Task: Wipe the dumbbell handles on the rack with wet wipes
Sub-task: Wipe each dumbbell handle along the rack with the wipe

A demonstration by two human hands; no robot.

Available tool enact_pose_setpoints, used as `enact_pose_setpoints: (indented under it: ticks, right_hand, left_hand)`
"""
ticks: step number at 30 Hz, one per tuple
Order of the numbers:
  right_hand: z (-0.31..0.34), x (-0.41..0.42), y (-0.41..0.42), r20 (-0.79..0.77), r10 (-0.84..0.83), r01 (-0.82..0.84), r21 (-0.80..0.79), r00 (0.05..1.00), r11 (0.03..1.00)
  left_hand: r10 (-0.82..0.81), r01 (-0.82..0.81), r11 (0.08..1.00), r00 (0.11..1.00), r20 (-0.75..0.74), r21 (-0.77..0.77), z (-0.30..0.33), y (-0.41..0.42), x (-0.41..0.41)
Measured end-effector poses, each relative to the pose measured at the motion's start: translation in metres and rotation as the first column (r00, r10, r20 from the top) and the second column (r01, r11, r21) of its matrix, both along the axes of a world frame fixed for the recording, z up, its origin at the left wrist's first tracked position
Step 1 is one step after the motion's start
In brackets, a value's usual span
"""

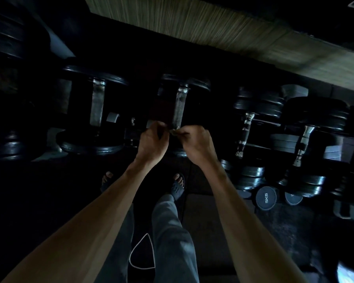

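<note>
A dim gym room is seen from above, with a dark floor [49,201] below and a pale, streaked wall strip [213,33] running along the top. A dark metal dumbbell rack [258,123] spans the middle of the view and is loaded with black plate dumbbells whose bare steel handles catch the little light there is. The central steel dumbbell handle [179,107] serves as the landmark: just below its near end both hands are brought together. The left hand [151,139] is curled, its fingertips pinched at the handle's near end, and the right hand [194,144] is likewise curled, with a small pale scrap, seemingly a wet wipe [175,131], pinched between its thumb and fingers; how much of it the left hand holds cannot be told in the gloom. To the left of the central handle another broad steel handle [97,105] is racked. To its right, slimmer contoured chrome handles [245,131] are seen, and lower right a round black dumbbell end marked 5KG [265,198] lies near the floor.
</note>
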State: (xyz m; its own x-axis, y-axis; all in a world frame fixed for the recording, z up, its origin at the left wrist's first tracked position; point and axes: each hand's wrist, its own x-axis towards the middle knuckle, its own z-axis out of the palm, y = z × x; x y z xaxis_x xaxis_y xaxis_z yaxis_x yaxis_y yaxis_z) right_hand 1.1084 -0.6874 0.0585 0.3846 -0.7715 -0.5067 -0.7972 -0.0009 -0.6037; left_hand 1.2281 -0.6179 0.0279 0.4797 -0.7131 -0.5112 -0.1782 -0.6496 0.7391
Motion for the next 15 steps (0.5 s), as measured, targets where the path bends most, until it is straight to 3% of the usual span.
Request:
enact_pose_setpoints:
  ticks: [2, 5, 10, 15]
  right_hand:
    - [0.002, -0.004, 0.005, 0.063, -0.041, 0.040, 0.011, 0.997, 0.999]
    - [0.005, -0.008, 0.014, 0.120, -0.102, 0.104, -0.013, 0.987, 0.994]
    - [0.006, -0.009, 0.020, 0.214, -0.325, 0.328, 0.025, 0.921, 0.944]
    - [0.003, -0.008, 0.021, 0.211, -0.354, 0.359, 0.013, 0.911, 0.933]
  left_hand:
    - [-0.049, 0.043, 0.996, 0.996, -0.079, -0.083, 0.004, 0.006, 0.006]
    - [-0.225, 0.217, 0.953, 0.974, -0.015, -0.211, 0.009, 0.007, 0.020]
    - [-0.482, 0.484, 0.867, 0.875, 0.044, -0.120, 0.012, -0.008, 0.034]
    - [-0.425, 0.437, 0.893, 0.898, 0.114, -0.111, 0.004, -0.011, 0.032]
